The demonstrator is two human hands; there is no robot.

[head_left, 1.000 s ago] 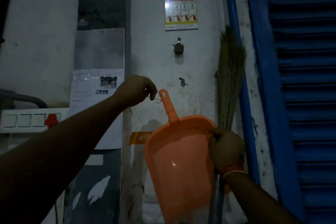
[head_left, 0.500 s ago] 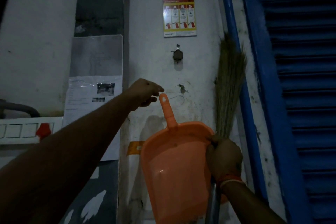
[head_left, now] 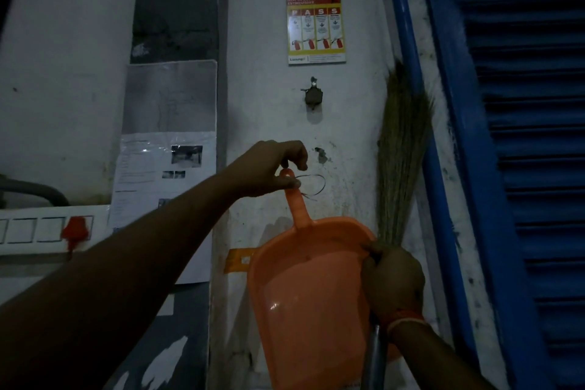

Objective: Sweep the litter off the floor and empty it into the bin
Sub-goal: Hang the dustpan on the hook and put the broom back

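The left hand [head_left: 272, 169] pinches the top of the orange plastic dustpan [head_left: 311, 301], by its thin wire loop [head_left: 311, 184]. The right hand [head_left: 392, 282] grips the dustpan's rim and the grass broom [head_left: 402, 165]. Lift slowly; the loop may catch, though the light is dim.

Fire-extinguisher poster [head_left: 316, 29] — blue shutter [head_left: 522, 136] beside
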